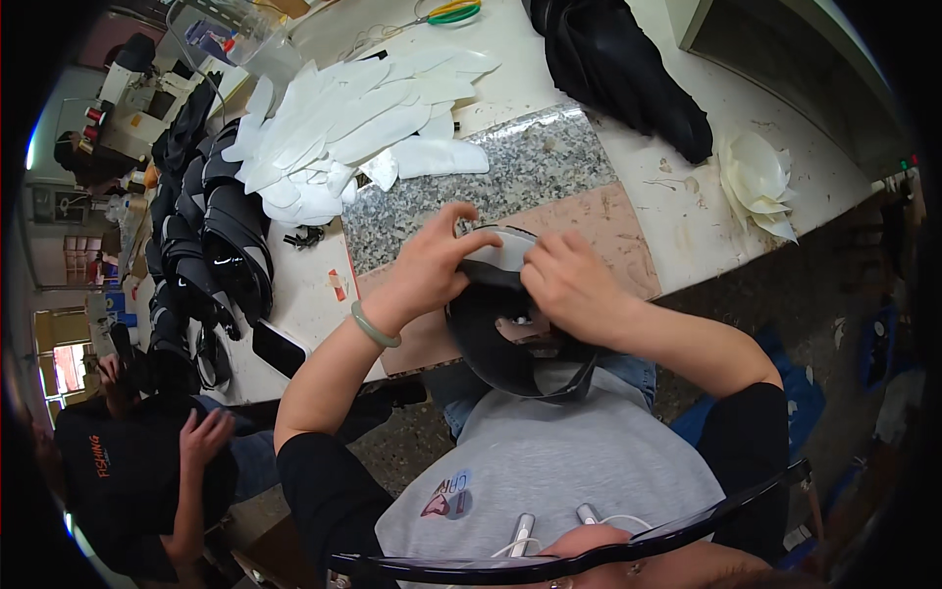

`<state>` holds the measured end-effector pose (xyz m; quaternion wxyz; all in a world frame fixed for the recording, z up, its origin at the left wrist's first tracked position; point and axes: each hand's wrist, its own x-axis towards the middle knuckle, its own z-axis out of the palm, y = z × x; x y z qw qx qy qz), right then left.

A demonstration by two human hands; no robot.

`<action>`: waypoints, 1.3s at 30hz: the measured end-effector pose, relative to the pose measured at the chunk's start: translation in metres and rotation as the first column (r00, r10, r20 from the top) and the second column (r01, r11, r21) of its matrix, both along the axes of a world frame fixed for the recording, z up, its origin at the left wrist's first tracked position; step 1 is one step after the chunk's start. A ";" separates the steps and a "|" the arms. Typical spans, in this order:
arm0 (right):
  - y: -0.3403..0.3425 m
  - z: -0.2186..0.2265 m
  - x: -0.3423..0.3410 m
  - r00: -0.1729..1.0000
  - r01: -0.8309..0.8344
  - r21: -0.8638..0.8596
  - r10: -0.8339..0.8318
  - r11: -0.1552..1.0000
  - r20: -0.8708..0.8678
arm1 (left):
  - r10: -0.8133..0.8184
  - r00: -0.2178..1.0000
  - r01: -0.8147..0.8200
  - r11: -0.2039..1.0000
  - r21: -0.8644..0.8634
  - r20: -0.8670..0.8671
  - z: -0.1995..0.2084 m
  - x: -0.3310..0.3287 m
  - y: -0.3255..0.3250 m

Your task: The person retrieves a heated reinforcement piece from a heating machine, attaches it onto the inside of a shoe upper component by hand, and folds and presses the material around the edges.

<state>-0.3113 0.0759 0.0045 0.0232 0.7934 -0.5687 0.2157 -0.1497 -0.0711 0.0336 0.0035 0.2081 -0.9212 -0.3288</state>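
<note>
A black shoe upper (478,339) is held between my hands over the table's front edge, its opening turned up toward me. At its far end a whitish, curved stiffener piece (507,251) shows against the black material. My left hand (437,257) grips the upper's left side, the thumb lying at the pale piece and the forefinger curled above it. From the right, the bent fingers of my right hand (572,285) press together on the rim beside the pale piece. Both hands partly hide the edge between them.
Under my hands lie a pinkish board (613,236) and a speckled stone slab (549,147). Beyond are piled white stiffener pieces (343,113) and green-handled scissors (454,12). Stacked black uppers (208,221), a phone (280,348) and a seated person (147,461) are left; black material (628,74) lies far right.
</note>
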 end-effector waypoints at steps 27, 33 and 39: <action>0.003 -0.020 -0.037 0.932 -0.323 0.042 0.325 0.946 -0.161 | 0.226 0.881 -0.347 0.905 -0.246 -0.415 -0.057 0.000 0.018; -0.008 -0.033 -0.056 0.957 -0.223 0.284 0.265 0.933 -0.121 | -0.350 0.920 0.191 0.796 -0.574 -0.179 -0.044 0.016 0.019; 0.023 -0.012 -0.079 0.945 -0.321 0.456 0.309 0.830 0.103 | -0.341 0.903 0.426 0.792 -0.437 0.263 -0.032 0.020 0.009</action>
